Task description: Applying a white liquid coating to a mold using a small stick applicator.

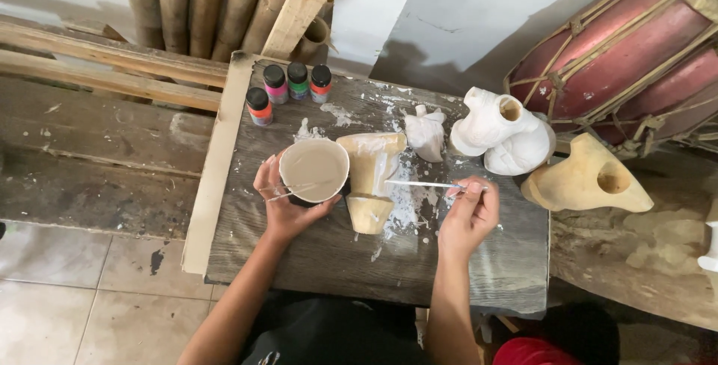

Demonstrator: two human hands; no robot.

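The left hand (283, 199) is gripping a cup of pale paint (314, 170), fingers curled round its rim, just left of the wooden carving (372, 178) that is standing near the middle of the tabletop (314, 253). The right hand (469, 212) is pinching a thin brush (419, 183), closed on the handle, and the tip is touching the carving's right flank. The cup is hanging close beside the carving with a second stick resting across the fingers, so a small tilt is likely to be spilling paint onto the boards, already spattered white around the carving. The carving looks to be narrowing toward its base; a sideways push from the brush is risking tipping it. Behind the carving, four small paint bottles (289, 88) are standing well apart; to its right, white-coated pieces (495, 129) and a bare wooden one (587, 178) are sitting within elbow reach.
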